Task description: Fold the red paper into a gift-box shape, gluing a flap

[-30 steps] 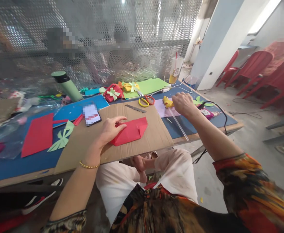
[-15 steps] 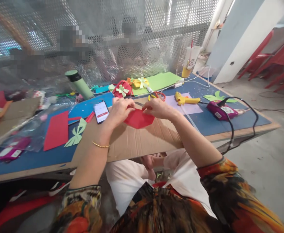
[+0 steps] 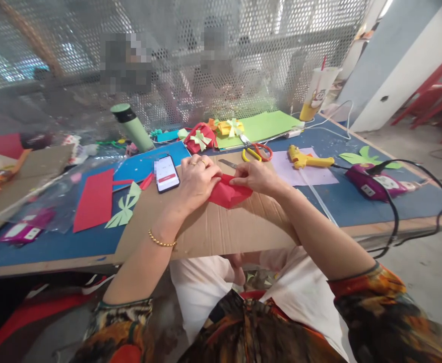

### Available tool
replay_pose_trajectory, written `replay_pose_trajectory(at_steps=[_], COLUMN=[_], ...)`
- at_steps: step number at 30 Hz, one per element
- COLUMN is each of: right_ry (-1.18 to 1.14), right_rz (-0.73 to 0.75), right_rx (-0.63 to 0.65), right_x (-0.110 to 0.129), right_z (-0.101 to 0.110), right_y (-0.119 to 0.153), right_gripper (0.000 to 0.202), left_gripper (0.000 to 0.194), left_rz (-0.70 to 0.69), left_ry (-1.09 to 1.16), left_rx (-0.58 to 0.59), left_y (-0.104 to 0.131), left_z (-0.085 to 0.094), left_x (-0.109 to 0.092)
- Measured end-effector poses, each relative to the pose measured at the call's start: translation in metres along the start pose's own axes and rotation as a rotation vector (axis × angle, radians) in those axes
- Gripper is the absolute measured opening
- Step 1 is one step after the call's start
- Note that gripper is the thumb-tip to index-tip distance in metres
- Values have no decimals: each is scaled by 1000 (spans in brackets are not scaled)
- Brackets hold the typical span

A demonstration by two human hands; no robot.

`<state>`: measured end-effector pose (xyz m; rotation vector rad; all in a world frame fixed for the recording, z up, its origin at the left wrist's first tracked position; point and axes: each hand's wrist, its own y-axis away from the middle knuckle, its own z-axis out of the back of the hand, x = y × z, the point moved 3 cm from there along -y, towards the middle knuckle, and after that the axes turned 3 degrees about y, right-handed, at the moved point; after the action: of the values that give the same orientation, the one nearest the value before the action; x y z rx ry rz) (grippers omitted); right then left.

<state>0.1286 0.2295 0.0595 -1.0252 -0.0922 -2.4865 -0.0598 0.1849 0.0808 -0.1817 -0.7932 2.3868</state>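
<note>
A folded piece of red paper (image 3: 229,195) is held between both hands above a brown cardboard sheet (image 3: 213,232). My left hand (image 3: 198,181) pinches its left upper edge, fingers closed. On the other side, my right hand (image 3: 256,177) grips the upper right part with thumb and fingers together. Just behind the hands lie scissors (image 3: 257,153) with yellow and red handles, and a grey blade (image 3: 227,164) shows between the hands. A phone (image 3: 167,174) with a lit screen rests beside my left hand.
Red paper (image 3: 94,199) and a pale green cut-out (image 3: 124,207) lie left. A yellow glue gun (image 3: 309,159) sits right on lilac paper, near a purple power strip (image 3: 374,181) with a black cable. Behind stand a green bottle (image 3: 133,128) and a drink cup (image 3: 318,95).
The view has shifted, so the table items appear displaced. Both hands still hold the red paper, whose lower outline now looks more pointed and creased.
</note>
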Motion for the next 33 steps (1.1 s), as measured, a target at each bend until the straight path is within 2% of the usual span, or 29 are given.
replay_pose_trajectory(at_steps=[3,7,12,15,19,23,28,31,33], right_ry=[-159,-347,-557,-573,-477,-469,-400,-331,-299], right_rz=[3,36,-19,-82,-39,-37,18,68,96], right_rx=[9,9,123,181,188,145,132,54,-12], right_x=[-3,-7,-7,-5,-1,-2,-9,-13,-15], right_z=[-1,1,11,18,20,13,7,8,10], right_y=[2,6,14,18,21,19,10,4,0], right_gripper=[29,59,66,62,51,21,16,16,17], left_gripper=[13,17,24,29,32,30,24,23,21], left_rz=[-21,-27,-52,-67,-65,-77,-101,-90,-117], left_ry=[30,61,95,106,133,170,213,219,208], left_rx=[-12,-62,-106,-93,-34,-26,-87,-74,-120], left_y=[1,0,-1,-1,-1,0,5,14,23], left_z=[4,6,8,13,15,12,15,23,31], left_x=[-1,-1,-4,-7,-13,-17,-19,-19,-21])
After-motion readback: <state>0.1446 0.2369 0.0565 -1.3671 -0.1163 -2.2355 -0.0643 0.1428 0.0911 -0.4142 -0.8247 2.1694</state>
